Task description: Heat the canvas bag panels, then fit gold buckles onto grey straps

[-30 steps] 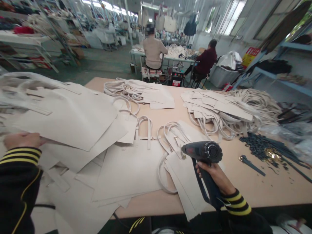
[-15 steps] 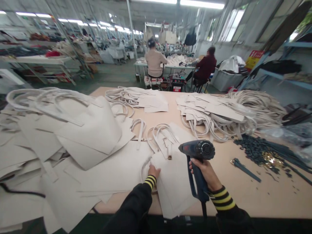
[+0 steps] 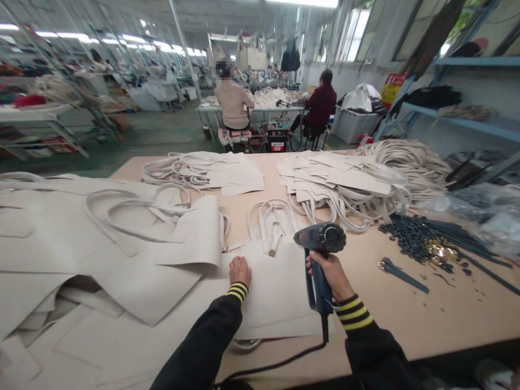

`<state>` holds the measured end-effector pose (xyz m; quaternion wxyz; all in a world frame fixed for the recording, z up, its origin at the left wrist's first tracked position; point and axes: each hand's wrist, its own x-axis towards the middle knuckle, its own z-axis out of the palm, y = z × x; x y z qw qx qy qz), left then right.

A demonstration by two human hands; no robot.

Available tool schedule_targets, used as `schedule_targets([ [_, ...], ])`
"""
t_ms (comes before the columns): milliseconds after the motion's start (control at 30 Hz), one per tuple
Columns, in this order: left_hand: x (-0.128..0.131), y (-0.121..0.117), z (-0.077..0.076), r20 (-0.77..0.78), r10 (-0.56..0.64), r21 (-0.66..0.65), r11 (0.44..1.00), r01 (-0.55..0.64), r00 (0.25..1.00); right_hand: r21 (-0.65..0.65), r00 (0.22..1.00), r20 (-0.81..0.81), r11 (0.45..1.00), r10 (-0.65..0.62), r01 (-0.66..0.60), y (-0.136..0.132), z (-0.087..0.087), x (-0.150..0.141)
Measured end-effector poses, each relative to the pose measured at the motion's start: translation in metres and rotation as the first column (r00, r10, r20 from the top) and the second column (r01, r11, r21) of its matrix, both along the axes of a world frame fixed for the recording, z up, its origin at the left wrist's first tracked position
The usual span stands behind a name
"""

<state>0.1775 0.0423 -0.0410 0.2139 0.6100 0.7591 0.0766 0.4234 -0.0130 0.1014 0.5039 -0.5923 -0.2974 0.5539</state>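
Note:
My right hand [image 3: 331,273] is wrapped around the handle of a dark blue heat gun [image 3: 319,265], its nozzle pointing left above a pale bag panel [image 3: 280,295]. The gun's black cord [image 3: 280,364] runs down and left along the front of the table. With its fingers curled, my left hand [image 3: 239,270] is closed at the panel's upper left edge; its fingertips are partly hidden. A light strap with a gold buckle [image 3: 272,251] lies at the panel's top, and looped handles [image 3: 273,208] extend beyond it.
Large pale sheets with handles [image 3: 150,271] cover the left side. More panels and handles [image 3: 333,179] are piled at the back. On the right lie dark small pieces [image 3: 410,238], gold fittings [image 3: 441,252] and a dark buckled strap [image 3: 404,275]. Two people sit at a farther table.
The panel now lies straighter, and my left hand has moved up along its left edge. The heat gun stays in my right hand. A sheet at left has settled flatter, and the view has turned right.

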Motion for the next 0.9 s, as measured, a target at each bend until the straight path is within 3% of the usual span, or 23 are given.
schedule_targets([
  [133,0.003,-0.02,-0.008,0.01,-0.061,-0.1,0.993,0.062,0.998,-0.02,0.982,0.069,0.984,-0.174,0.175,0.015,-0.008,0.009],
  [233,0.0,-0.013,-0.013,0.053,-0.06,-0.169,0.983,0.068,0.997,-0.088,0.972,0.144,0.976,-0.187,0.201,0.0,-0.008,0.02],
  [367,-0.006,0.006,-0.015,0.126,-0.044,-0.223,0.972,0.071,0.991,-0.179,0.983,0.178,0.98,-0.049,0.082,-0.052,0.0,0.023],
  [533,-0.009,0.021,-0.021,0.228,-0.067,-0.255,0.959,0.126,0.971,-0.282,0.99,0.095,0.956,0.107,-0.076,-0.117,0.01,-0.008],
  [733,-0.01,0.026,-0.026,0.302,-0.046,-0.259,0.957,0.129,0.952,-0.321,0.919,-0.017,0.869,0.393,-0.377,-0.157,0.025,-0.059],
  [900,-0.008,0.025,-0.018,0.326,-0.061,-0.22,0.966,0.138,0.943,-0.342,0.904,0.005,0.85,0.427,-0.4,-0.19,0.04,-0.073],
])
